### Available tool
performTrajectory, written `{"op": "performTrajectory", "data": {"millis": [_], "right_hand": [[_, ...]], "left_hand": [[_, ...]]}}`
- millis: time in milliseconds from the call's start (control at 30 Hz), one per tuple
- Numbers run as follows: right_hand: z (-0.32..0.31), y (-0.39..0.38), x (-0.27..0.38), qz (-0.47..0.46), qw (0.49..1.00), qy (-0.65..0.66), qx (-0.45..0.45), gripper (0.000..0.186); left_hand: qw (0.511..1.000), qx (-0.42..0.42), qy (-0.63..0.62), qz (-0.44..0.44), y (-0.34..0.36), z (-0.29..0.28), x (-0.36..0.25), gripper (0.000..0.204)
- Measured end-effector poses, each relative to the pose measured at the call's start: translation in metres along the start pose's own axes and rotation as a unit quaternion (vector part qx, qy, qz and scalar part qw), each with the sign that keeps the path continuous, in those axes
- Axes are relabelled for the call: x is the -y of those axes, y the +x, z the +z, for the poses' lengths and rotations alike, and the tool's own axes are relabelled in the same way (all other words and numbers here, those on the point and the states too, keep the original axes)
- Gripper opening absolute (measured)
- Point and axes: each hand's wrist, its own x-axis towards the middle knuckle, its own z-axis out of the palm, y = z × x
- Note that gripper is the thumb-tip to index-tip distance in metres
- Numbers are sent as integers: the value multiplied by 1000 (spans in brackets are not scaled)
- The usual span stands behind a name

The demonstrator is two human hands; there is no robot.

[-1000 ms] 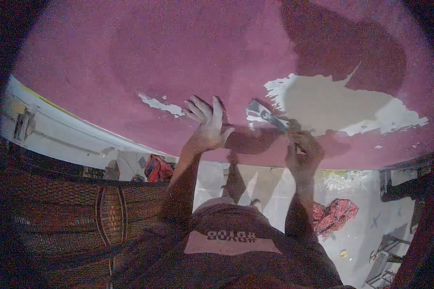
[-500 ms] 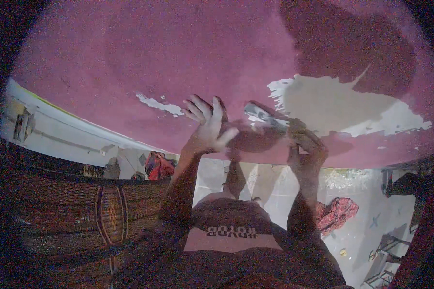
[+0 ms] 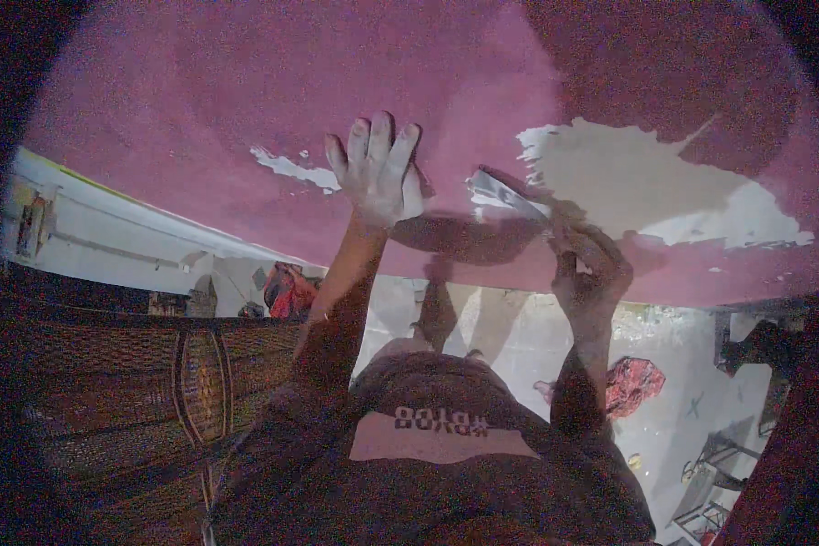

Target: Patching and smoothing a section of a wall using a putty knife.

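Note:
In front of me is a pink wall (image 3: 337,73) with bare whitish patches. My left hand (image 3: 378,177) lies open on it, fingers spread and pointing up, whitish dust on the skin. Just left of its wrist is a small bare patch (image 3: 296,170). My right hand (image 3: 593,266) is closed round the handle end of a scraper (image 3: 510,195) with a flat grey blade. That blade slants up and left against the wall, by a whitish spot. Up and to the right spreads a large ragged bare patch (image 3: 610,177), partly in shadow.
Brown woven furniture (image 3: 109,391) stands at lower left, beside a red bundle (image 3: 288,289). On the pale floor (image 3: 673,437) at right lie a crumpled red cloth (image 3: 634,387) and, farther right, a dark metal frame (image 3: 714,487).
My left hand has gone up the wall and flattened, its fingers now upright. My right hand has shifted slightly right and down, while the scraper blade sits a little higher.

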Motion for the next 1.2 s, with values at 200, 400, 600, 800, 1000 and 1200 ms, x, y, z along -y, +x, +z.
{"op": "performTrajectory", "data": {"millis": [200, 400, 600, 800, 1000, 1200], "right_hand": [[-11, 24, 14, -17, 996, -74, 50, 21], [-33, 40, 27, -37, 990, -110, 80, 20], [-46, 68, 32, -100, 976, -136, 137, 21], [-46, 83, 48, -53, 918, -251, 304, 30], [-37, 76, 36, 68, 935, -176, 302, 17], [-47, 72, 35, -81, 973, -152, 156, 19]], "left_hand": [[998, 17, -54, -27, 16, -14, -11, 46], [996, 45, -73, -10, 41, -30, -8, 50], [998, 7, -61, -3, 76, -36, -8, 57], [996, -39, -85, 3, 73, -36, 2, 58], [996, -34, -82, -8, 74, -33, -6, 56], [996, -34, -77, -25, 56, -28, 1, 51]]}}
